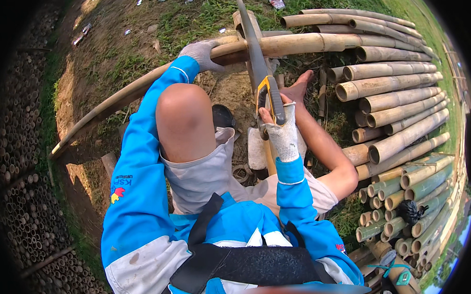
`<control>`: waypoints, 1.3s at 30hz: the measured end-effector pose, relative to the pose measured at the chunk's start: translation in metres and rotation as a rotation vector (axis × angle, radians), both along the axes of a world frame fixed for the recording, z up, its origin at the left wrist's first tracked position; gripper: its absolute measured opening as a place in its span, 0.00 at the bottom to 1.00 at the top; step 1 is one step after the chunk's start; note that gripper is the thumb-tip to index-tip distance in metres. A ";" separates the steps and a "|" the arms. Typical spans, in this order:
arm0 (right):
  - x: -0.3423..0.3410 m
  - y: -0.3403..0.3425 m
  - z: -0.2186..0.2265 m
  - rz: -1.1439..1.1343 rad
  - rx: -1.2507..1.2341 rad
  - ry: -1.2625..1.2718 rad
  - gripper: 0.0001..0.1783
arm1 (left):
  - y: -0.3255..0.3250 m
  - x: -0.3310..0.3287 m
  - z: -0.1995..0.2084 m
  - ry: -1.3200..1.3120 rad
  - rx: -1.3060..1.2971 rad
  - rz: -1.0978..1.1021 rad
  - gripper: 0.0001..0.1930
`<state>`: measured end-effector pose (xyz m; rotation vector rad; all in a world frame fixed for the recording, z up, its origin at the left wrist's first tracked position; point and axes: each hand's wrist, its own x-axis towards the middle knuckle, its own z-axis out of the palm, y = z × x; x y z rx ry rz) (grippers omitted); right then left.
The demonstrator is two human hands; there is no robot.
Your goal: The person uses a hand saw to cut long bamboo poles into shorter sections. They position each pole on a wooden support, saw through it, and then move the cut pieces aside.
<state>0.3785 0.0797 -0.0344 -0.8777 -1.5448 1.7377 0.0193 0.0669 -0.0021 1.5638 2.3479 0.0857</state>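
My right hand (pixel 281 130), in a white glove with bare fingertips, is closed round the yellow and black handle of a handsaw (pixel 254 48). The saw's long blade points away from me and lies across a bamboo pole (pixel 299 43). That pole runs from the lower left, past my raised left knee, to the right. Just left of the blade, my left hand (pixel 201 54) in a grey glove grips the pole from above. Its fingertips curl over the far side and are partly hidden. How deep the blade sits in the bamboo cannot be seen.
Cut bamboo poles (pixel 399 89) are stacked along the right, with greener ones lower down. A black plastic bag (pixel 410 212) lies on them. Many bamboo ends (pixel 30 216) fill the left edge. My bare foot (pixel 298 88) rests close to the saw. Grass and litter lie beyond.
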 end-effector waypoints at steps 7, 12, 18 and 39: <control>0.008 -0.001 -0.011 -0.017 0.288 0.008 0.22 | 0.001 0.002 0.002 0.022 -0.021 0.010 0.56; 0.008 -0.004 -0.013 -0.025 0.237 0.008 0.19 | 0.000 0.003 0.004 0.009 -0.026 0.011 0.57; 0.015 -0.004 -0.013 0.011 0.499 -0.100 0.23 | -0.002 0.006 0.003 0.044 0.028 0.020 0.53; 0.013 -0.002 0.006 0.051 0.360 0.012 0.28 | -0.009 -0.001 -0.020 0.090 0.208 -0.082 0.51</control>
